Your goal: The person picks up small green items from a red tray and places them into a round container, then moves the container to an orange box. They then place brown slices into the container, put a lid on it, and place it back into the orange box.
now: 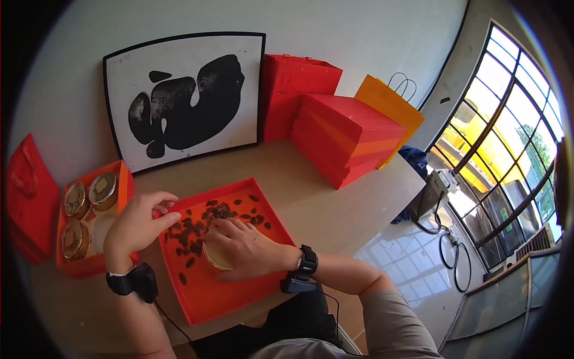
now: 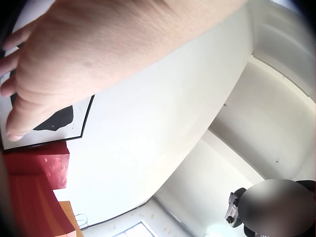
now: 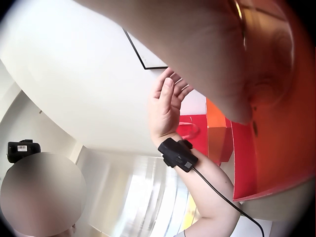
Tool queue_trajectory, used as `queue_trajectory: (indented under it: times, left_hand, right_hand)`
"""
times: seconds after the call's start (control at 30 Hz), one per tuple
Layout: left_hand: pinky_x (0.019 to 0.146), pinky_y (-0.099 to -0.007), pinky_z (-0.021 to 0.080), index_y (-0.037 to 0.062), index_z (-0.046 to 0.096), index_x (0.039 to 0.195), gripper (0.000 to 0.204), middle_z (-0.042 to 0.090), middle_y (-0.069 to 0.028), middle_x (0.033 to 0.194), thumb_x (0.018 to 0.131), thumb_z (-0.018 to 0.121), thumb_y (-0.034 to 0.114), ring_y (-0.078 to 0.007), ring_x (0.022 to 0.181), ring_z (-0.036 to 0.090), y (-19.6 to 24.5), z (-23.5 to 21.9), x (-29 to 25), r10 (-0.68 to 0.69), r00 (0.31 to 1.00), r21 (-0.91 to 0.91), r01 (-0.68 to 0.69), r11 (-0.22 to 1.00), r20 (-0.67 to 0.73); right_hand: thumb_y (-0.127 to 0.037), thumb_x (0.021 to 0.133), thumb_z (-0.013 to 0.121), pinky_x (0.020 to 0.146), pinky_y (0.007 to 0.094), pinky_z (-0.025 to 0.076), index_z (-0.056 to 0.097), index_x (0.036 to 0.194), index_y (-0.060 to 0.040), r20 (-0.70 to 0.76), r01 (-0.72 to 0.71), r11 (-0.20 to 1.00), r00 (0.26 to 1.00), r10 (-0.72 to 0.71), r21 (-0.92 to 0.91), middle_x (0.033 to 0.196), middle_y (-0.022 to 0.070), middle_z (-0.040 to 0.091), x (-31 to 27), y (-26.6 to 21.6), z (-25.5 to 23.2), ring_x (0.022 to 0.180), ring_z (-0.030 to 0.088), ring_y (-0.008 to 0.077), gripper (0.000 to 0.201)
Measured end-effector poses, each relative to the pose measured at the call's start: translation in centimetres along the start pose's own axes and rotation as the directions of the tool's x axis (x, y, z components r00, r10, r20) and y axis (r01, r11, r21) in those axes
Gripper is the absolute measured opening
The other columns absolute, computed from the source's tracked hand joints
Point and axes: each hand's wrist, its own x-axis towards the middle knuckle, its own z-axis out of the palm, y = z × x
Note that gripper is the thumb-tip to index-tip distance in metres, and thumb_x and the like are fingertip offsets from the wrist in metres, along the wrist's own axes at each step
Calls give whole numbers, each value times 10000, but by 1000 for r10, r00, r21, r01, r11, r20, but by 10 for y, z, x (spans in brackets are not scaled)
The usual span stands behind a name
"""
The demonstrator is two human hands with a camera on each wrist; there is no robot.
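Observation:
My right hand [image 1: 251, 248] curves over a clear jar [image 1: 216, 256] with a gold rim, fingers on its far side and thumb on the near side. The jar is inside a shallow orange-red tray [image 1: 209, 302], and the hand hides much of it. Dark brown flat pieces [image 1: 190, 230] lie scattered about the tray, several close to the fingertips. In the right wrist view the jar's clear wall [image 3: 269, 47] shows beside the palm. My left hand [image 1: 136, 224] hovers over the tray's left edge, its fingers loosely bent, nothing visible in them.
Left of the tray, an orange box [image 1: 127, 179] holds gold-lidded jars [image 1: 103, 190]. A red bag [image 1: 30, 203] stands beyond it. Behind are a framed black-and-white picture [image 1: 209, 125], a red bag [image 1: 299, 84], a red box [image 1: 347, 134] and an orange bag [image 1: 391, 105].

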Motion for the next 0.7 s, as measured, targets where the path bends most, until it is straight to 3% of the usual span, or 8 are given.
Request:
queue_trajectory:
  times: [0.17, 0.23, 0.37, 0.47, 0.5, 0.53, 0.6, 0.7]
  left_hand:
    - [931, -397, 560, 26, 668, 1284, 554, 716, -163, 1180, 844, 819, 328, -278, 1071, 699, 5, 7, -1, 30, 995, 36, -34, 999, 99]
    - [930, -391, 555, 43, 605, 1376, 783, 703, -144, 1219, 720, 911, 343, -271, 1070, 687, 1, 18, 2, 68, 974, 38, -78, 996, 216]
    - [883, -374, 546, 63, 502, 1487, 1054, 697, -150, 1210, 589, 990, 322, -271, 997, 680, 12, 40, 10, 90, 882, 42, -123, 991, 462]
    - [857, -368, 538, 83, 406, 1560, 1196, 696, -164, 1195, 550, 1009, 296, -276, 987, 680, 8, 49, 15, 177, 860, -31, -185, 982, 479]
    - [872, -364, 541, 94, 330, 1600, 1293, 691, -169, 1227, 519, 1020, 261, -272, 1013, 684, 13, 46, 17, 76, 829, -43, -63, 997, 553]
    - [872, -364, 541, 94, 330, 1600, 1293, 691, -169, 1227, 519, 1020, 261, -272, 1013, 684, 15, 45, 19, 96, 815, -42, -87, 995, 572]
    - [1019, -395, 497, 125, 294, 1617, 1328, 638, -215, 1359, 520, 1013, 337, -365, 1222, 644, 12, 46, 19, 104, 841, -59, -86, 995, 530]
    - [1043, -419, 490, 144, 234, 1631, 1358, 619, -223, 1390, 536, 1010, 350, -381, 1261, 622, -1, 62, 26, 126, 857, -41, -122, 992, 499]
  right_hand:
    - [-473, 760, 849, 1129, 571, 412, 437, 1530, -127, 2, 15, 996, 1000, -15, 82, 1529, 264, 383, 2, 5, -7, 1429, 396, 471, 940]
    - [-476, 766, 868, 1155, 503, 416, 422, 1530, -82, -15, -29, 989, 999, 32, 143, 1526, 261, 388, 4, 8, -7, 1442, 398, 438, 969]
    - [-517, 768, 851, 1151, 540, 398, 434, 1512, -47, -89, -29, 978, 995, 48, 206, 1527, 282, 384, 4, 10, -5, 1411, 408, 480, 974]
    - [-528, 787, 847, 1152, 504, 409, 398, 1517, 0, -69, -33, 983, 997, 46, 179, 1535, 265, 378, 1, 14, -6, 1423, 409, 453, 1006]
    - [-538, 789, 842, 1151, 504, 409, 398, 1517, 0, -65, -34, 982, 997, 47, 188, 1538, 265, 375, 0, 13, -6, 1420, 412, 454, 1008]
    - [-548, 791, 838, 1149, 505, 408, 398, 1518, 1, -59, -29, 979, 997, 42, 200, 1542, 265, 372, 1, 13, -5, 1416, 415, 454, 1011]
    - [-562, 793, 831, 1151, 502, 406, 396, 1521, -2, -100, -10, 969, 994, 36, 247, 1537, 274, 372, 3, 23, -1, 1415, 417, 452, 1016]
    - [-574, 798, 816, 1144, 502, 416, 395, 1522, -2, -59, -94, 928, 991, 124, 361, 1532, 276, 378, 3, 26, -4, 1412, 421, 449, 1014]
